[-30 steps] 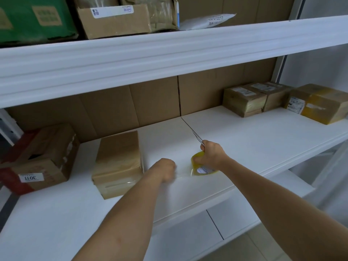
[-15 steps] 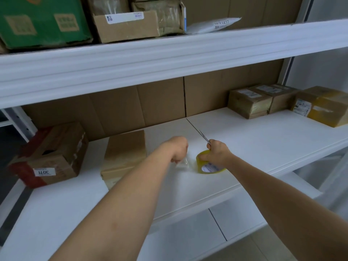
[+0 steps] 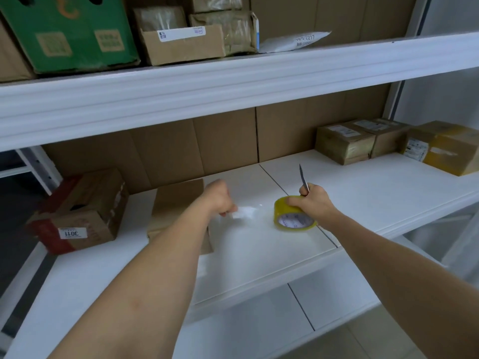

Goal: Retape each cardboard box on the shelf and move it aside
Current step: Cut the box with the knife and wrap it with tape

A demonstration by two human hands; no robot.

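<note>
Head view, change: over the last second the left hand (image 3: 219,199) has risen from the shelf (image 3: 388,193) surface and moved away from the tape roll (image 3: 294,215), drawing out a strip of clear tape (image 3: 246,211). The right hand (image 3: 315,203) has stayed on the roll.
Head view, meaning: a length of tape is being paid out; judged from this, the next step is to cut it and lay it on the plain box (image 3: 178,211). No box has yet been moved aside in this step.
Left hand fingers: curled, pinching the free end of the strip.
Right hand fingers: clamped on the roll and on a thin blade (image 3: 303,177), which points up and away.
Plain box, position: on the shelf, left of the hands, partly hidden behind the left forearm.
Plain box, appearance: brown cardboard, top face smooth; whether a seam is already taped cannot be told.
Other boxes: a red-edged box (image 3: 83,213) at far left; three taped boxes (image 3: 363,141) at far right.
</note>
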